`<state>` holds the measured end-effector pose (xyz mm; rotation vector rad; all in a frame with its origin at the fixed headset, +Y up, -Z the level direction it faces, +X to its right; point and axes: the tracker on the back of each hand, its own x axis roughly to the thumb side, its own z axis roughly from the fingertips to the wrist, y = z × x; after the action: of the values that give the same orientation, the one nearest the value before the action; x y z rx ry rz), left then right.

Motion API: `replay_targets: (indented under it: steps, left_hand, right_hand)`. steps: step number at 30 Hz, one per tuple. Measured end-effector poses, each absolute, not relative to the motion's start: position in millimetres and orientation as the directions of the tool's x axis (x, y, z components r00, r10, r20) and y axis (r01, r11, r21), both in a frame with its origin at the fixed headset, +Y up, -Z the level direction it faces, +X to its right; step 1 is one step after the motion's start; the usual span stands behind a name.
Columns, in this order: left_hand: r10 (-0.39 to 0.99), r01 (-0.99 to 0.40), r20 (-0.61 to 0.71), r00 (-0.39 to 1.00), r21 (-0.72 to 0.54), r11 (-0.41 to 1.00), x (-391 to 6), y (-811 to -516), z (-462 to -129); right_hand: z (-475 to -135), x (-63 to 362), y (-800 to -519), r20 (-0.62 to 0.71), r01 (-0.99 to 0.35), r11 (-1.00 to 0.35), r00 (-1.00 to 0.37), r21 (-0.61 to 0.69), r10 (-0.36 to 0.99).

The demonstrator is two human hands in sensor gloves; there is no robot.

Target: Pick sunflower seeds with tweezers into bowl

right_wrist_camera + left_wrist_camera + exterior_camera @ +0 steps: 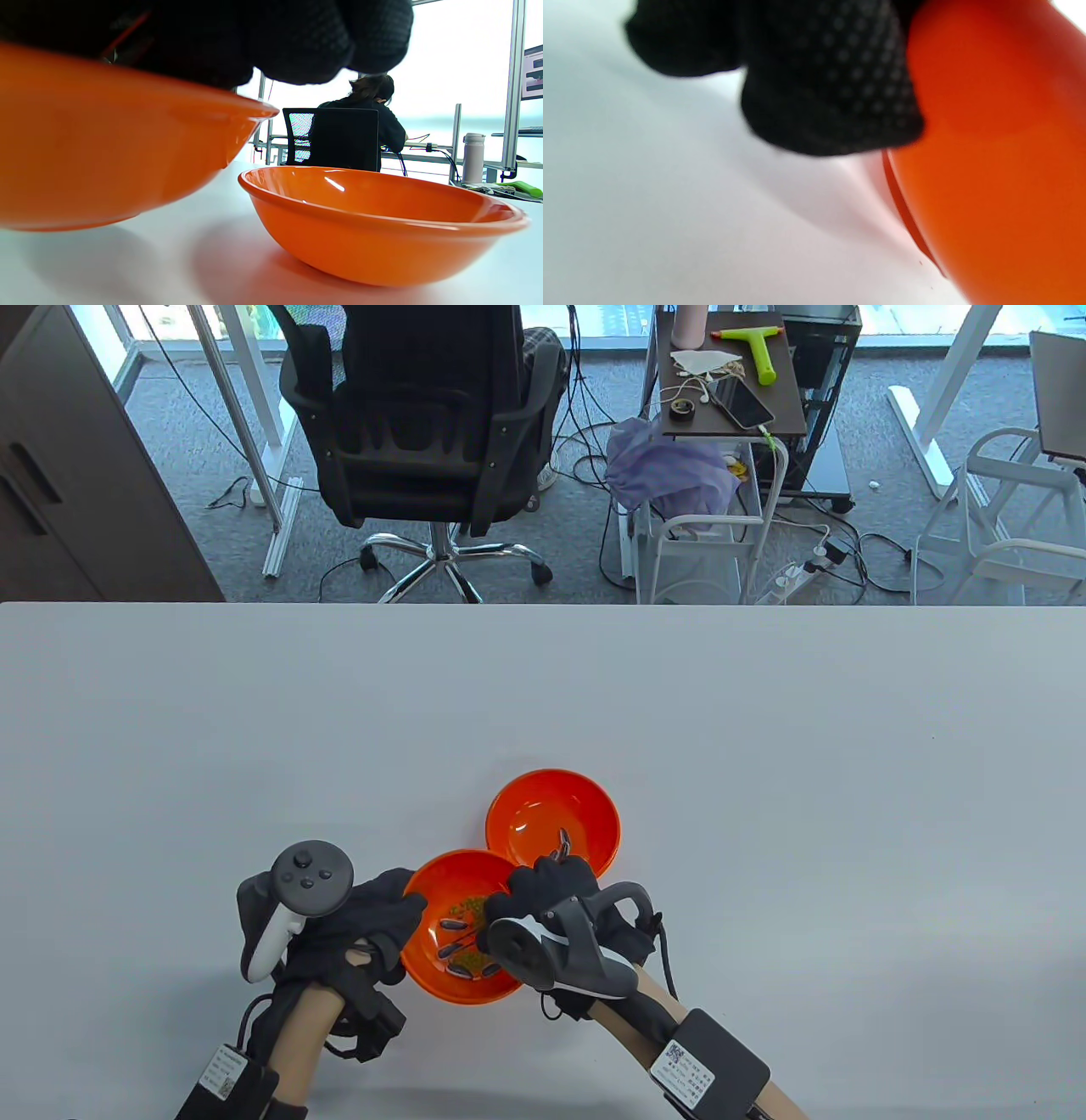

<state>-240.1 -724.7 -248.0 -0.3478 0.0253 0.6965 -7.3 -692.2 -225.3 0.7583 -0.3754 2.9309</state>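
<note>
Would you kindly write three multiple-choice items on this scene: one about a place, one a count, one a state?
1. Where do the metal tweezers point?
A. over the far orange plastic bowl
B. over bare table
C. at the chair

2. How many orange bowls stand on the white table?
A. one
B. two
C. three

3. What is the left hand doing?
A. lifted clear
B. touching the near orange bowl
C. holding the tweezers

Key: 1 A, the tips show above its inside; 2 B, table view shows two; 3 B, fingers meet its wall.

Two touching orange bowls (594,806) block the front—wide bare table (764,712) elsewhere.
</note>
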Motion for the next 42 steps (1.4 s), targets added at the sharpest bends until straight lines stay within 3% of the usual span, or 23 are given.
replay_targets:
  steps: [12, 24, 32, 42]
  left_hand:
    - [0.623, -0.635, -0.147, 0.768, -0.304, 0.711, -241, -725, -248]
    - [0.614, -0.631, -0.161, 0.773, -0.300, 0.715, -242, -725, -248]
    - [0.613, -0.631, -0.163, 0.773, -0.298, 0.717, -243, -724, -249]
    - [0.612, -0.631, -0.165, 0.773, -0.298, 0.717, -244, -724, -249]
  right_hand:
    - [-226, -3, -686, 0.478, -0.202, -0.944, -0.876, -0.259, 0.057]
    - [-251, 46, -666, 0.237, -0.307, -0.890, -0.943, -0.337, 0.235]
    - [-269, 70, -681, 0.106, -0.227, -0.916, -0.973, -0.331, 0.203]
    - [-281, 81, -701, 0.047, -0.140, -0.947, -0.990, -0.289, 0.132]
